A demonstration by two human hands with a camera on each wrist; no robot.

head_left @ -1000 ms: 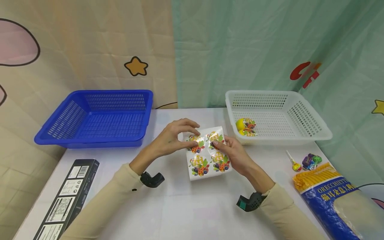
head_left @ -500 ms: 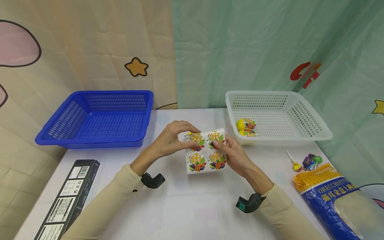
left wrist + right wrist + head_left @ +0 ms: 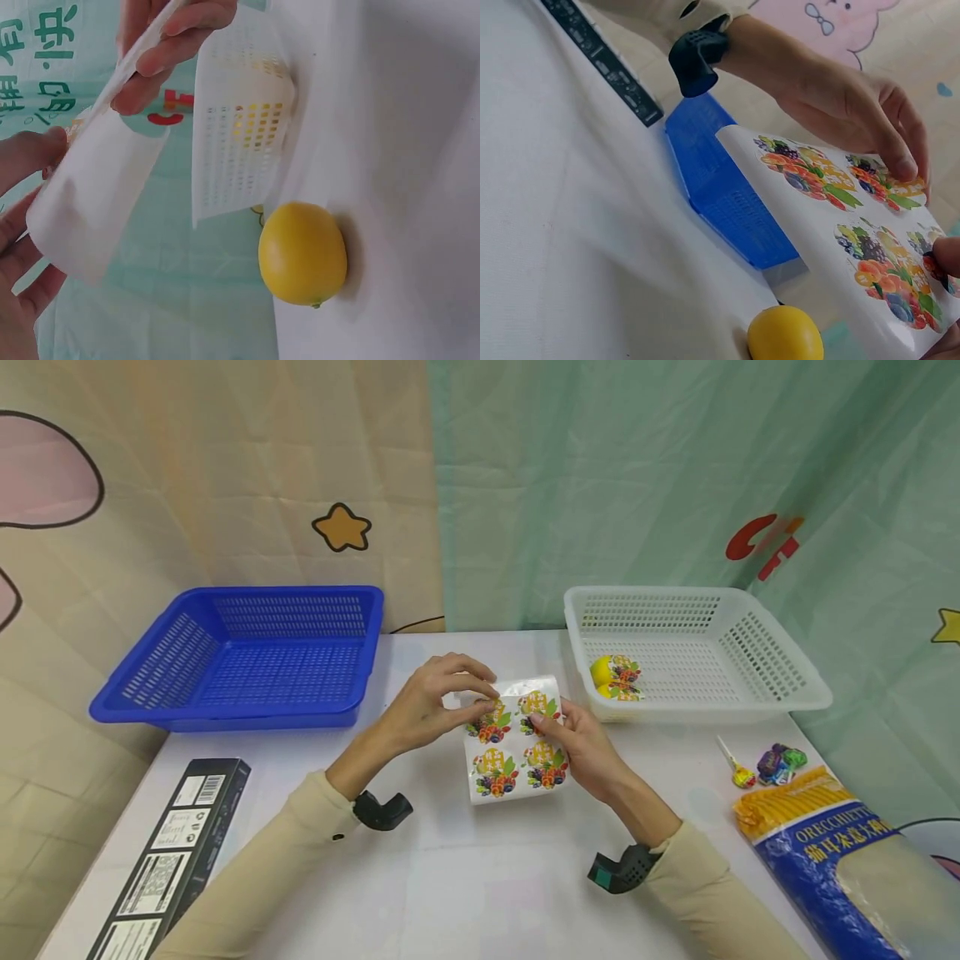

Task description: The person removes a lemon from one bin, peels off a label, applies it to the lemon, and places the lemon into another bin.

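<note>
Both hands hold a white sticker sheet printed with several fruit stickers, just above the table's middle. My left hand pinches the sheet's top left corner at a sticker, thumb in front and fingers over the curled top edge. My right hand grips the right edge, thumb on the printed face. The right wrist view shows the printed face of the sheet and the left hand on it. A bare yellow lemon lies on the table behind the sheet, hidden in the head view.
A white basket at the back right holds a lemon with a sticker. A blue basket stands at the back left. A black box lies front left. A lollipop, candy and pasta bag lie right.
The sheet has been raised off the table and tilted up. Its top edge now curls over, and the left thumb has slid down onto the top left sticker.
</note>
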